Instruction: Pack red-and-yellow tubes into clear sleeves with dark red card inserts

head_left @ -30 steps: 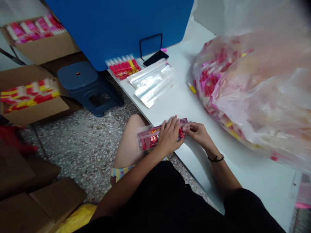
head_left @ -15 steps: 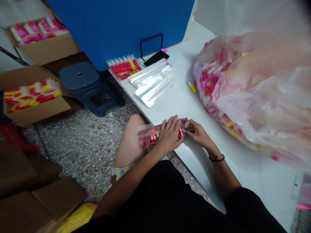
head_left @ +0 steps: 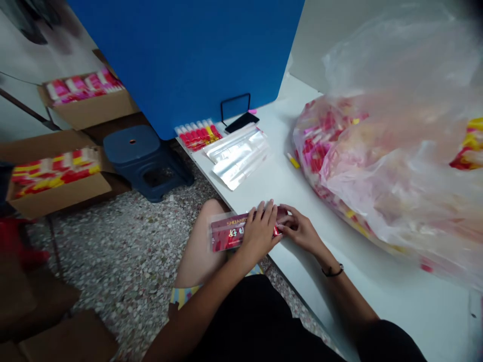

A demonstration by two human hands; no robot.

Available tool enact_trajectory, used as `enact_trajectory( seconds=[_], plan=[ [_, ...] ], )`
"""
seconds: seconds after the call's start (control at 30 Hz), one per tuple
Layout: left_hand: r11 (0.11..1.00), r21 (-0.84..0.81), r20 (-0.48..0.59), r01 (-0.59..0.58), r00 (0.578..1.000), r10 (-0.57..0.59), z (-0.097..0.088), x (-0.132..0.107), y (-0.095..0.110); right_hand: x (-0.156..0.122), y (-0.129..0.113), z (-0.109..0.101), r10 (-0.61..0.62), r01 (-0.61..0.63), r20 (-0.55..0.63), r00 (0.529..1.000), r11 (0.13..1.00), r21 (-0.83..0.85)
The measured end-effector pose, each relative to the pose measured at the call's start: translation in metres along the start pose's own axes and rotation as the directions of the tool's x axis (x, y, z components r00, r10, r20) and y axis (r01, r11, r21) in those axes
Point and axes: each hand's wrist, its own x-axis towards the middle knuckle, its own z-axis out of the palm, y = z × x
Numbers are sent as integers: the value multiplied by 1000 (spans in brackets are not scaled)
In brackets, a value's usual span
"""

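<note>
white table (head_left: 396,296), packet (head_left: 227,232) between 2 hands (head_left: 259,235) (head_left: 301,236)

I work with only one head camera; it looks forward and down, close above the left hand (head_left: 259,234), the right hand (head_left: 301,234) and the table (head_left: 377,286).

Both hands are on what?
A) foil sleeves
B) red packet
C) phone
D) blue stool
B: the left hand presses on the red packet and the right hand pinches its far end.
</note>
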Motion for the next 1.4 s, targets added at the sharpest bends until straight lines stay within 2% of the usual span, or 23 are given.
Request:
enact_trajectory(
  seconds=[0.13, 0.2, 0.23, 0.3, 0.33, 0.37, 0.4, 0.47, 0.53, 0.6, 0.67, 0.7, 0.77, 0.83, 0.93, 1.0, 1.07, 1.17, 1.23, 1.3, 1.4],
  plan=[
    [1000, -14, -29, -2, 1000, 1, 0, -2, -4, 0, -7, -4, -16, 13, 135, 991, 1000, 23],
    [999, -51, -47, -3, 999, 0, 0, -3, -5, 12, -13, -12, -13, 15, 151, 988, 1000, -12],
    [997, -73, -56, 2, 998, -6, 1, -3, -6, 23, -17, -18, -20, 27, 98, 995, 997, -73],
    [993, -121, -72, 16, 997, -25, 2, -3, -8, 55, -26, -32, -70, 36, -111, 991, 957, -286],
    [989, -145, -80, 18, 996, -30, 3, -4, -8, 75, -31, -39, -111, 1, -235, 966, 906, -423],
    [986, -167, -89, 18, 995, -33, 4, -4, -9, 95, -36, -45, -135, -61, -308, 942, 833, -550],
    [982, -188, -99, 15, 995, -34, 4, -4, -10, 115, -41, -49, -142, -122, -331, 933, 739, -662],
    [975, -223, -114, 10, 993, -36, 4, -5, -11, 149, -47, -53, -63, -248, -338, 939, 557, -792],
    [968, -251, -127, 16, 991, -49, 4, -5, -11, 171, -49, -50, -19, -288, -343, 939, 501, -816],
    [961, -275, -134, 30, 989, -69, 2, -6, -12, 176, -48, -43, -9, -297, -346, 938, 494, -817],
    [954, -297, -142, 44, 986, -89, 1, -7, -12, 165, -44, -39, -11, -264, -325, 946, 558, -787],
    [951, -306, -147, 48, 984, -97, 1, -8, -12, 155, -43, -39, -12, -223, -298, 955, 633, -741],
    [946, -319, -164, 59, 979, -117, 2, -9, -12, 125, -40, -43, -4, -118, -214, 977, 822, -558],
    [942, -325, -182, 77, 973, -143, 3, -10, -13, 90, -38, -49, 38, -71, -103, 994, 938, -338],
    [938, -333, -194, 96, 966, -168, 5, -11, -12, 44, -37, -54, 116, -91, 110, 987, 974, -207],
    [939, -331, -194, 98, 966, -169, 6, -11, -12, 28, -37, -50, 146, -113, 185, 972, 978, -175],
    [943, -318, -188, 97, 968, -163, 5, -11, -12, 22, -34, -40, 142, -124, 138, 980, 983, -133],
    [949, -300, -176, 99, 972, -157, 4, -10, -12, 25, -26, -20, 82, -85, -44, 996, 994, -75],
    [950, -292, -171, 109, 972, -164, 4, -10, -12, 26, -19, -10, 27, -39, -119, 993, 994, -100],
    [953, -282, -165, 112, 973, -163, 4, -10, -12, 26, -13, -5, -14, -7, -149, 989, 990, -144],
    [957, -270, -160, 110, 975, -157, 5, -10, -13, 27, -8, -6, -18, 2, -132, 991, 992, -127]
  ],
)
